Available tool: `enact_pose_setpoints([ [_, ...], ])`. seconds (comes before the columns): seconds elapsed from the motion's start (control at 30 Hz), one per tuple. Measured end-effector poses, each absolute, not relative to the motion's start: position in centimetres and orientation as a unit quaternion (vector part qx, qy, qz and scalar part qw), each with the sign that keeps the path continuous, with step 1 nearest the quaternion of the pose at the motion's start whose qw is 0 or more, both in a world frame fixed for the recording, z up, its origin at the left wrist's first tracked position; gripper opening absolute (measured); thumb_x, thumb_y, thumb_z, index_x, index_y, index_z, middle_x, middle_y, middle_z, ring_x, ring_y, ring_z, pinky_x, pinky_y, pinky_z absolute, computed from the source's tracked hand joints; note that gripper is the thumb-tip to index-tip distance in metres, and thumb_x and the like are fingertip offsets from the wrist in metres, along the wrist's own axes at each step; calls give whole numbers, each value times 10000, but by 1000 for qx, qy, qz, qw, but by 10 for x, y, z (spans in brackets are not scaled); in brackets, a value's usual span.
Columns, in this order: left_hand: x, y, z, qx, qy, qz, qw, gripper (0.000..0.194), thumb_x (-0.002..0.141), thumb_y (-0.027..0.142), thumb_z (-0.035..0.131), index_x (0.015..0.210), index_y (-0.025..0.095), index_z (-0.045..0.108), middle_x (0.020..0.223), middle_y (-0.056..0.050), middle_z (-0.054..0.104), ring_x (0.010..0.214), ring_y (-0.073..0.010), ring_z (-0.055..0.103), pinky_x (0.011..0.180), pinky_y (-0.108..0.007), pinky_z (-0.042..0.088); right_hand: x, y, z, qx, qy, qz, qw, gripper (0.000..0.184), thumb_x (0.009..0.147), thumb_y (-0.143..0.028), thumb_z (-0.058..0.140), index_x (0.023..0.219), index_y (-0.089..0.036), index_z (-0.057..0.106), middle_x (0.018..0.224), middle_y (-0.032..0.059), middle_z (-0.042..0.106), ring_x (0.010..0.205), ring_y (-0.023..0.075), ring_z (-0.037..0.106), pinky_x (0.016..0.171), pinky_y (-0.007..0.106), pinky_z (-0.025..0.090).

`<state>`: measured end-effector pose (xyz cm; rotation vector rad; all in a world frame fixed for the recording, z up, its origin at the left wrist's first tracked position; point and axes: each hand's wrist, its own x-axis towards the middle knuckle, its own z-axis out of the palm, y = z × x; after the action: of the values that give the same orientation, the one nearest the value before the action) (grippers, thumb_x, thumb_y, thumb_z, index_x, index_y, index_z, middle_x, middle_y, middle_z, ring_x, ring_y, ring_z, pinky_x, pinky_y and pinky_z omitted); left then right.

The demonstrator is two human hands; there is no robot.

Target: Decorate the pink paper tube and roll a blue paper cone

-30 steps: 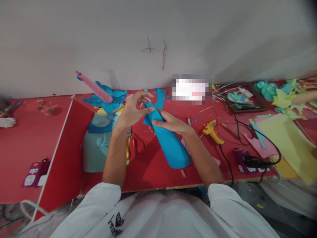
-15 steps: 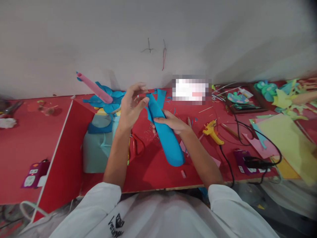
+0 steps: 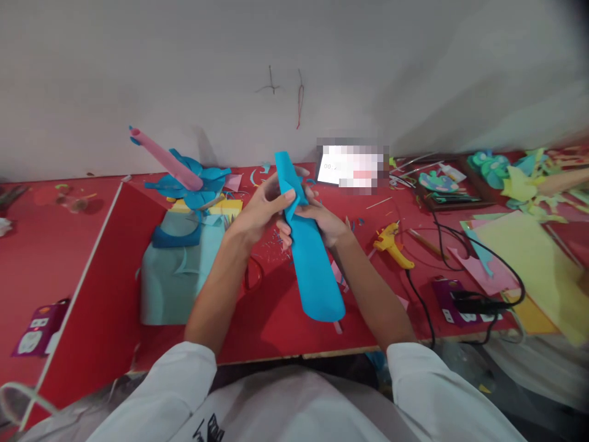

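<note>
Where your left grip (image 3: 263,212) pinches: blue sheet (image 3: 317,270), at its folded upper part.
Right grip (image 3: 329,223): holding it too, sheet between both grips.
Glue gun (image 3: 391,245): on tabletop (image 3: 276,325), right of your right grip.

I see screen (image 3: 353,164) mostly pixelated; blue sheet (image 3: 318,279) partly hiding left hand (image 3: 260,212), right hand (image 3: 329,224); co-worker's arm (image 3: 570,181) cropped at right.

Soft shadows across dim wall (image 3: 184,67)
</note>
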<state>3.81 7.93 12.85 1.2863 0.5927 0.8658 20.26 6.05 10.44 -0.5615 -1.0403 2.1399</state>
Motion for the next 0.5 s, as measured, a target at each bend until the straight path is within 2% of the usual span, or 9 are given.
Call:
enact_pose_setpoints([
  [0.07,41,77,131,570,279,398,662,600,824,678,806,1238,275,644,866,-33,723,445,-133,631,375,-260,496,203,60,106,-235,-404,815,341,584,802,-527,833,1249,-244,585,841,15,736,749,219,736,707,376,658],
  [0.17,44,77,132,568,304,429,634,489,875,655,773,1106,240,656,806,-24,683,488,-122,637,383,-234,467,205,59,108,-247,-422,802,342,637,825,-566,828,1326,-264,575,882,18,753,744,218,747,725,384,668],
  [0.33,39,94,127,506,333,533,591,466,906,684,709,956,236,588,886,-44,678,795,-191,724,406,-223,422,207,61,114,-262,-476,765,345,803,822,-694,796,1445,-253,546,1106,98,778,962,269,767,831,396,676],
  [0.4,33,104,122,500,329,559,573,478,926,704,659,925,240,542,922,-54,666,948,-228,728,505,-255,497,208,62,114,-271,-504,742,348,810,848,-668,787,1499,-268,518,1233,99,758,1070,273,746,893,398,667],
  [0.5,26,114,115,503,331,567,563,437,921,639,689,914,247,494,914,-39,633,982,-217,708,712,-328,573,208,63,111,-282,-544,709,348,801,887,-585,787,1566,-305,467,1436,67,679,1243,272,680,1011,415,633],
])
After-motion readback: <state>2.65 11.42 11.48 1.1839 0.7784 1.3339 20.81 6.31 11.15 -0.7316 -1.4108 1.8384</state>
